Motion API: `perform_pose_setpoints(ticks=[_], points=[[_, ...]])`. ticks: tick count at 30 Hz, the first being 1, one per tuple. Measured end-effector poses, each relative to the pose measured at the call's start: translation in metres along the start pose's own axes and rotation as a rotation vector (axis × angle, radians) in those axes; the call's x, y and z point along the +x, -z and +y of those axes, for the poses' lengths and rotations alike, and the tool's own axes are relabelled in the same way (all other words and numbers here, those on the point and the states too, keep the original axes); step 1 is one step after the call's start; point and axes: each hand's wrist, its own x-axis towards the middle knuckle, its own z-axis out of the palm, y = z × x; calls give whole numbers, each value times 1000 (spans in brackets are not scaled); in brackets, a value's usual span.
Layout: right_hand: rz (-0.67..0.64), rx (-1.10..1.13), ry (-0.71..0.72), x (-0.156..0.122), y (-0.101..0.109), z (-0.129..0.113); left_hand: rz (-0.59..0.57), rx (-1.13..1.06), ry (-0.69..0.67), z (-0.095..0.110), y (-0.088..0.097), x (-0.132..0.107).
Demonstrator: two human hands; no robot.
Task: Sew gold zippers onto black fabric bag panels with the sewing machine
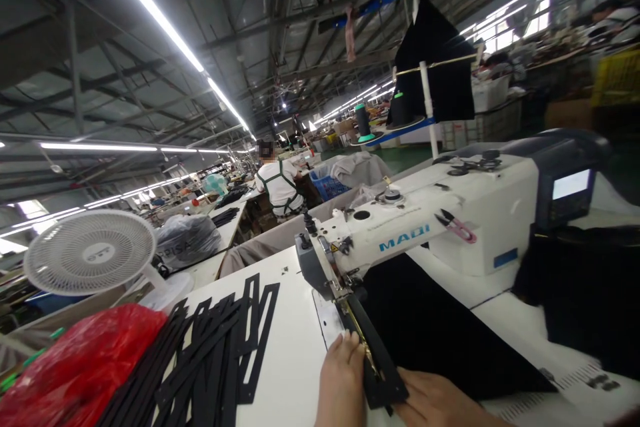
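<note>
A long black strip with a slot point(383, 380) and a gold-toothed zipper point(364, 340) along it runs up under the needle area of a white sewing machine point(405, 230). My left hand point(344, 373) is on the strip's left edge, fingers together and bent over it by the zipper. At the near end, my right hand point(434, 399) grips the right edge; some of its fingertips are hidden by the strip. A large black fabric panel point(440, 327) lies flat beneath the machine arm, to the right of the strip.
Slotted black strips point(215, 353) lie piled on the left of the white table point(293, 347), beside a red plastic bag point(95, 360) and a white fan point(93, 252). Pink-handled snips point(457, 227) rest on the machine. Farther off, a person point(280, 183) faces away.
</note>
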Motion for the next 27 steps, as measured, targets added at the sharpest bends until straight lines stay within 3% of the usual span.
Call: perform_pose_setpoints(ticks=[7, 13, 15, 18, 22, 25, 27], points=[[-54, 32, -18, 10, -11, 19, 11, -86, 69, -10, -3, 13], [15, 63, -3, 16, -15, 30, -45, -136, 167, -16, -10, 20], [48, 94, 0, 19, -13, 32, -55, -175, 198, -17, -9, 22], [-29, 182, -115, 26, 1, 30, -48, -264, 267, -13, -2, 25], [-164, 142, -400, 48, 18, 28, -26, -337, 506, -6, 10, 25], [-301, 86, -427, 69, 20, 31, -61, -291, 777, -3, 13, 17], [-363, 93, -399, 81, 20, 34, -113, -325, 840, -1, 12, 9]])
